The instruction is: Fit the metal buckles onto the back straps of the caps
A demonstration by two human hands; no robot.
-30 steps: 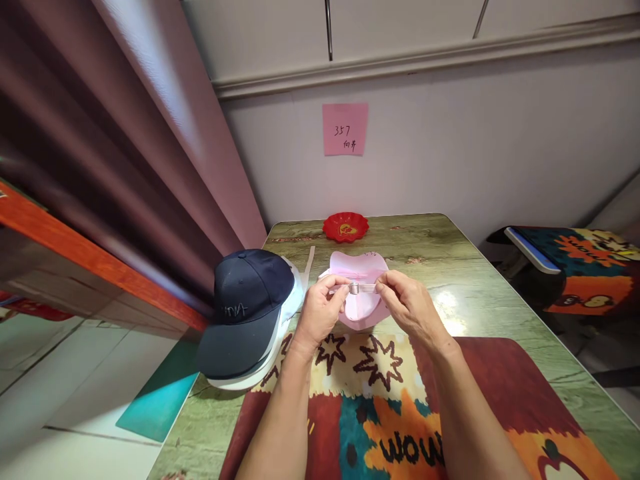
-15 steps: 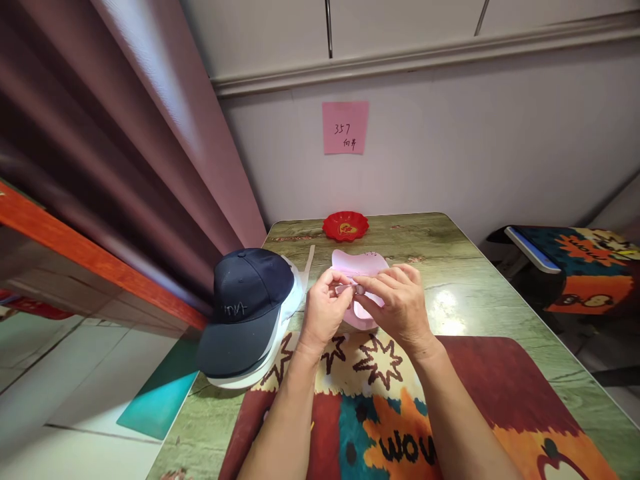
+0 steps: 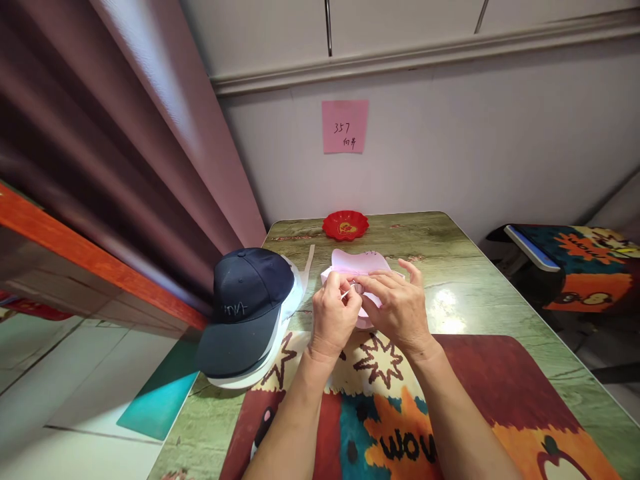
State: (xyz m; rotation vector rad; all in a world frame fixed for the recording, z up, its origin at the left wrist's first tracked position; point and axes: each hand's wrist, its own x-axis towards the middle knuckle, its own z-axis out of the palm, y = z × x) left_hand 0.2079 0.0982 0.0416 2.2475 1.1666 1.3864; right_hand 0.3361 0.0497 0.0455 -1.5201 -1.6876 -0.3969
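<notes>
Left hand [image 3: 336, 312] pinching narrow pale strap [image 3: 346, 291]; right hand [image 3: 400, 305] at shiny metal buckle [image 3: 359, 288], grip unclear from here; curved pink fabric cap [image 3: 356, 261] partly hidden behind both hands

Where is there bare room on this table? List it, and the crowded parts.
Bare: the table's right side, between right hand, mat and right edge; also right of the red dish. Crowded: the left, with a dark cap atop a white cap, and the middle, where left hand and right meet at the pink cap.

Table [image 3: 465, 287] with mat [image 3: 485, 380], dish [image 3: 345, 226], stacked caps [image 3: 255, 287]
</notes>
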